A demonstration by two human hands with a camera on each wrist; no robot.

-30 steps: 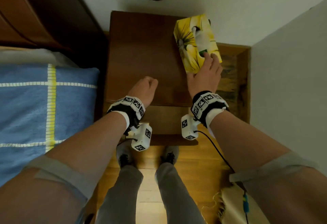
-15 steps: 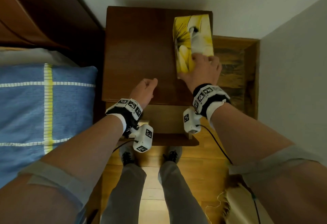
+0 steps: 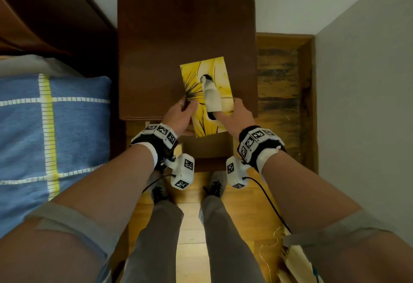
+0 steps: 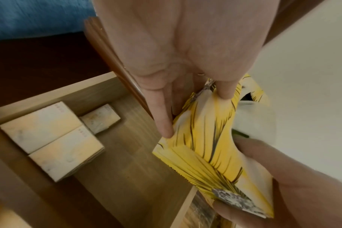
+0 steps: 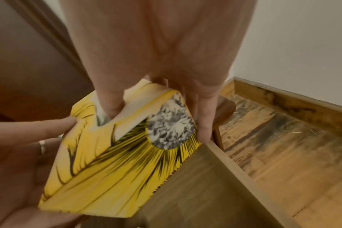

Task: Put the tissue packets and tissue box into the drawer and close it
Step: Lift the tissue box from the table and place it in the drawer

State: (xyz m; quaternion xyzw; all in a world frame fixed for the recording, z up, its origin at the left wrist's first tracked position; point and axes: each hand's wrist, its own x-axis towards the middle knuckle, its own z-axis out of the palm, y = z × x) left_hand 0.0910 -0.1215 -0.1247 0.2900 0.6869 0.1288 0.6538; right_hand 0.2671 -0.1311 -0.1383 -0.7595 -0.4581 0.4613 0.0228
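Observation:
A yellow flower-print tissue box (image 3: 206,95) (image 4: 211,143) (image 5: 115,155) with a white tissue (image 3: 211,96) sticking out hangs over the nightstand's front edge, above the open drawer (image 4: 100,86) (image 5: 234,166). My left hand (image 3: 181,115) grips its left side, thumb on top. My right hand (image 3: 232,115) grips its right side, thumb (image 5: 111,106) at the slot. Three pale tissue packets (image 4: 49,138) lie in the drawer's left part, seen in the left wrist view.
The dark wooden nightstand (image 3: 169,41) stands between a bed with a blue checked cover (image 3: 55,126) on the left and a grey wall (image 3: 368,103) on the right. A wooden floor strip (image 3: 283,95) runs beside it. My feet (image 3: 214,184) stand before the drawer.
The box has come from the nightstand's back right corner to its front edge over the drawer. My left hand, idle before, has taken hold of the box's left side.

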